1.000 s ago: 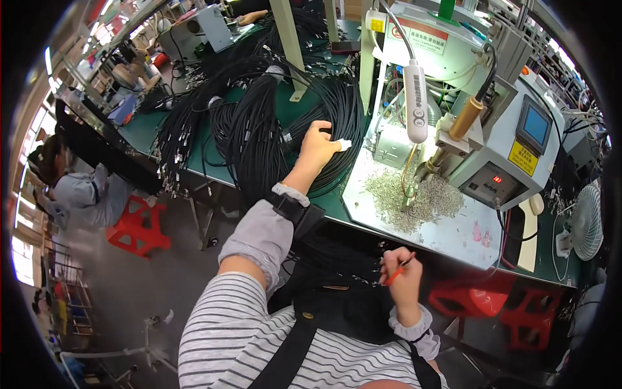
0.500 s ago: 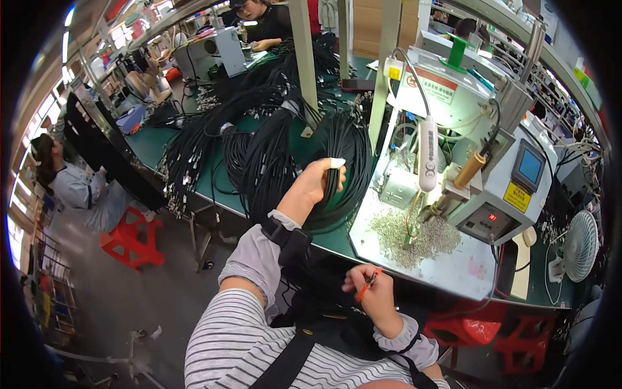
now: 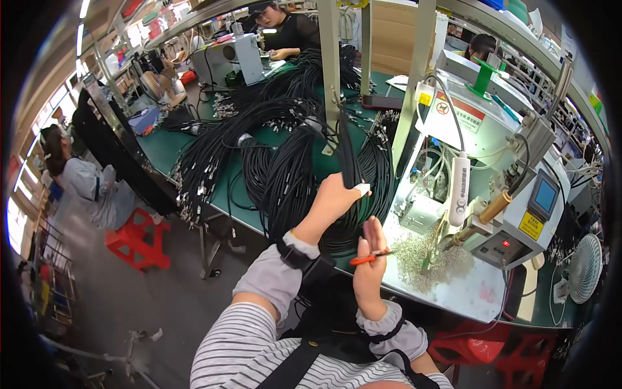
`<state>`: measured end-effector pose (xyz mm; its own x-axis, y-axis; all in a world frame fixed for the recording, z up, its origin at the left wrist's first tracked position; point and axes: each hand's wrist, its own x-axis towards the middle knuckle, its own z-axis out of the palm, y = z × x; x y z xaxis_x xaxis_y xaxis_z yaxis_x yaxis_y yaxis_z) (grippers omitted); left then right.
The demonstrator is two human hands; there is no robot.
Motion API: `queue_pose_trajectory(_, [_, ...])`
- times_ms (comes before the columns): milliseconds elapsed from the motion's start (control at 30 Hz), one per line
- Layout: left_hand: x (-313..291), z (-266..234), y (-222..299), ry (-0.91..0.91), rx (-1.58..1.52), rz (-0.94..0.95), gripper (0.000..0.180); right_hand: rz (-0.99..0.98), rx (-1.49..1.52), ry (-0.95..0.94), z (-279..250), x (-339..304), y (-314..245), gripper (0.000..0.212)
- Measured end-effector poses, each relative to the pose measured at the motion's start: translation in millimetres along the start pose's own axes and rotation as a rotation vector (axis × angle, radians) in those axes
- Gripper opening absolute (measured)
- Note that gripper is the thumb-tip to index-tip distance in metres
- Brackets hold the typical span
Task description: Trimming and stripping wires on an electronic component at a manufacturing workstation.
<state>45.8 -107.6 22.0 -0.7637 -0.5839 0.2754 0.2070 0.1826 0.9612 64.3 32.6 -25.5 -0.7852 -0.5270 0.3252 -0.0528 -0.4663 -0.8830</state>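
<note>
My left hand [image 3: 334,201] is closed around a bundle of black cables [image 3: 350,155], which stands up above the fist; a white cover shows on one digit. Just below and to the right, my right hand [image 3: 370,269] has its fingers stretched upward. A small pair of orange-handled cutters [image 3: 364,260] is tucked across that palm, its dark tip pointing right. More black cables [image 3: 382,168] lie coiled behind both hands on the green table [image 3: 227,194].
At the right stands a bench machine [image 3: 499,240] with a small blue screen. Many small metal pieces [image 3: 431,262] are heaped on its white plate [image 3: 466,301]. Large cable bundles [image 3: 285,175] spread to the left. A co-worker [image 3: 295,32] sits across the table; metal posts [image 3: 330,71] rise between.
My left hand has raised the cable bundle, which now stands upright. My right hand has come up toward it with fingers straightened, the cutters still in it. The view has shifted slightly.
</note>
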Motion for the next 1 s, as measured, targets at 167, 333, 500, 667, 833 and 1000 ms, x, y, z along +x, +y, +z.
queue_pose_trajectory(167, [14,9,-4,0.025,0.787,-0.097,0.022,-0.087,-0.122,-0.013,-12,-16,-3,0.033])
queue_pose_trajectory(333, [13,-6,-17,-0.012,-0.026,-0.286,0.016,-0.118,-0.190,-0.047,-19,-9,-4,0.027])
queue_pose_trajectory(500, [3,5,10,-0.003,-0.705,-0.452,0.025,-0.209,-0.213,-0.056,-6,4,-4,0.028])
queue_pose_trajectory(667, [-6,-29,23,-0.091,-0.802,-0.494,0.032,-0.109,-0.252,-0.058,1,19,9,0.026])
queue_pose_trajectory(833, [-19,-103,52,-0.116,-0.846,-0.276,0.035,-0.124,-0.838,-0.287,-3,19,20,0.031])
queue_pose_trajectory(1000, [-28,-167,81,0.492,-0.799,-0.248,0.033,-0.248,-0.951,-0.312,-5,17,27,0.033])
